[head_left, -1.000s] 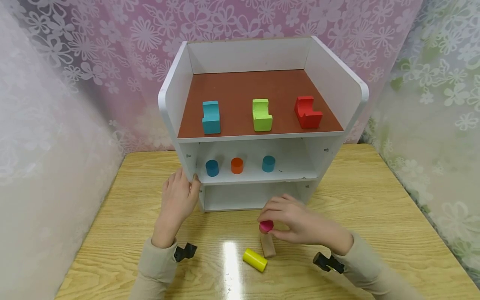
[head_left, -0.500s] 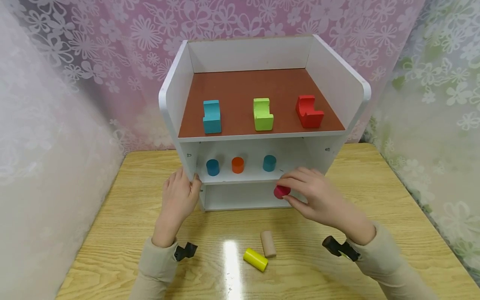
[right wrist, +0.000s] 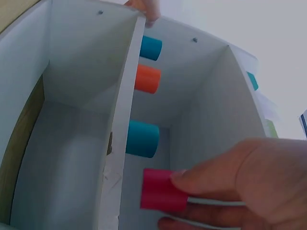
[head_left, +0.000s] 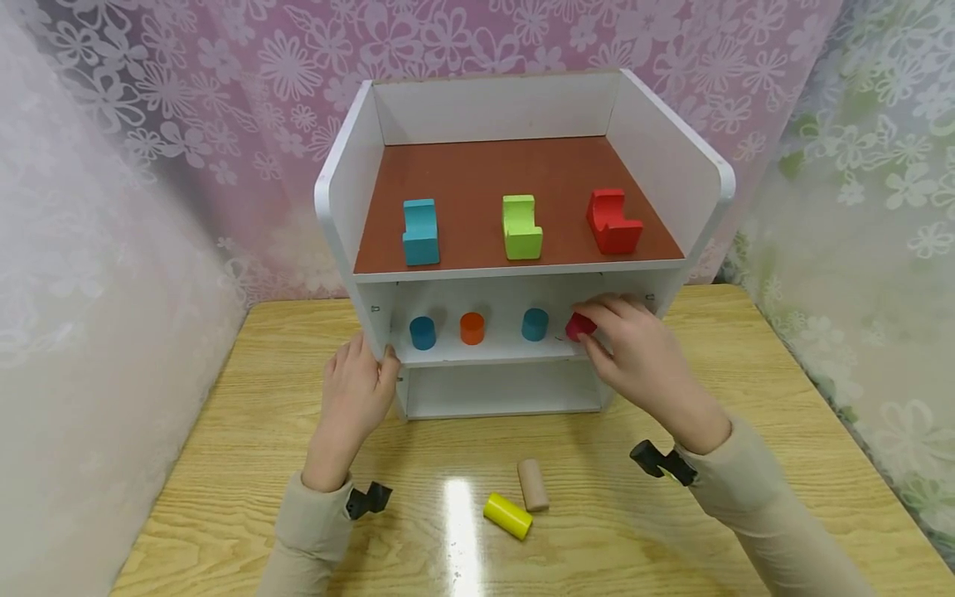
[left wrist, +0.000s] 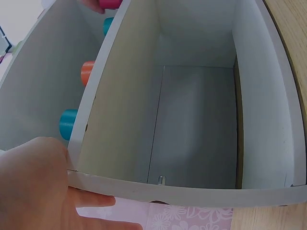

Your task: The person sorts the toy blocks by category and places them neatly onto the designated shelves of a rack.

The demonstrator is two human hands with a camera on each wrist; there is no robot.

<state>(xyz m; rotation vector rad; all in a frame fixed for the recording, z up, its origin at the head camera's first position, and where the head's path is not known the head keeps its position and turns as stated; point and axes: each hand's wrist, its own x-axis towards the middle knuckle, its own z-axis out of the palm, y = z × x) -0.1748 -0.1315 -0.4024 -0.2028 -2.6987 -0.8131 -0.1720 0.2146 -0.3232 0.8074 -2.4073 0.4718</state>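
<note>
My right hand (head_left: 643, 365) pinches a crimson cylinder block (head_left: 579, 327) between thumb and fingers at the right end of the middle shelf. In the right wrist view the crimson block (right wrist: 164, 189) is close to the shelf's front edge. To its left stand a teal cylinder (head_left: 535, 325), an orange cylinder (head_left: 472, 328) and a blue cylinder (head_left: 422, 333), set apart in a row. My left hand (head_left: 356, 390) grips the left side panel of the white shelf unit (head_left: 477, 361), thumb at the front edge and fingers around the outside, as the left wrist view shows.
A yellow cylinder (head_left: 508, 516) and a plain wooden cylinder (head_left: 533, 485) lie on the wooden table (head_left: 298, 531) in front of the unit. On its brown top stand a blue (head_left: 421, 233), a green (head_left: 521, 229) and a red notched block (head_left: 615, 224). Floral curtains hang around.
My right hand has lifted the crimson cylinder from beside the wooden one on the table, up and to the right, into the middle shelf. The left hand stays on the side panel.
</note>
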